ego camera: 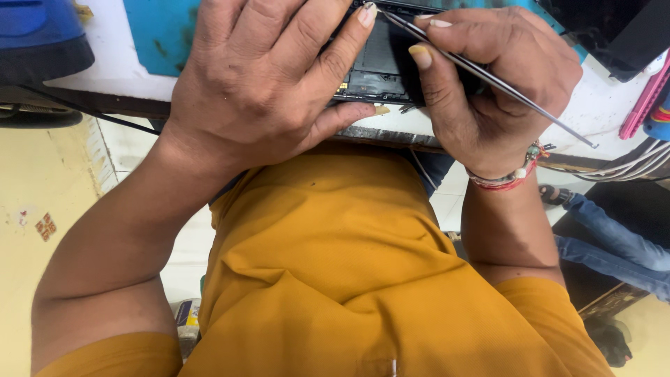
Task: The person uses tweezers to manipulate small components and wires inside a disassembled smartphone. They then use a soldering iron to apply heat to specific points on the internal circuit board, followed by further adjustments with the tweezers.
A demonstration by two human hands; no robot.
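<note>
From my remote seat I see the opened phone (380, 66) lying flat on the white worktop (118, 70), near its front edge and partly on a teal mat (157, 31), its dark insides showing between the two hands. My left hand (265, 77) lies across the phone's left part with its fingers spread and pressed down, the forefinger stretched to the upper edge of the device and the thumb laid along its lower edge, just above the lip of the worktop. My right hand (488, 84) sits touching the phone's right side, fingers curled and pinching a slim pair of metal tweezers (488, 77); the tips point up and left to meet the phone close by the left forefinger's nail, while the tail end juts out down and right past the wrist, over bare worktop. A red and white thread band (509, 178) circles that wrist. Room is tight: the two hands nearly meet over the device, and the worktop's front edge runs right under them, with my mustard shirt (349, 279) just below it. To the left stands a blue object (38, 31) in the corner, well apart; to the right a dark case (614, 31), a pink tool (645, 98) and a bunch of grey cables (628, 164) crowd the side. Another person's jeans-clad leg (614, 244) shows low at the right.
</note>
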